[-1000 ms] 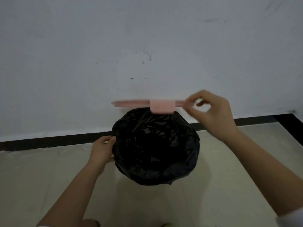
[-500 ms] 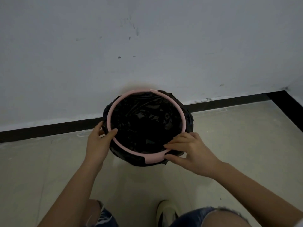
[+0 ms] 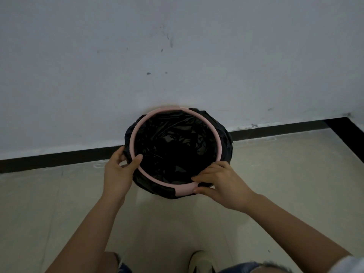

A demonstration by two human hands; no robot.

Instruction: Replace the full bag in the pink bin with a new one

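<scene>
The bin stands on the floor against the wall, its body hidden under a black bag [image 3: 175,146] that lines the inside and folds over the outside. A pink ring [image 3: 134,133] lies flat on the bin's top, clamping the bag. My left hand [image 3: 118,170] grips the ring and bag at the left edge, thumb over the ring. My right hand [image 3: 218,181] holds the ring's wider pink tab [image 3: 184,191] at the near edge, fingers on top and thumb below.
A white wall [image 3: 177,56] rises right behind the bin, with a black skirting strip [image 3: 275,128] along its foot. The floor [image 3: 295,184] is pale tile. My knees and a light shoe [image 3: 199,261] show at the bottom edge.
The pink ring, held up edge-on above the bin by my right hand a second ago, has come down flat onto the bin's top. Both hands now rest on it.
</scene>
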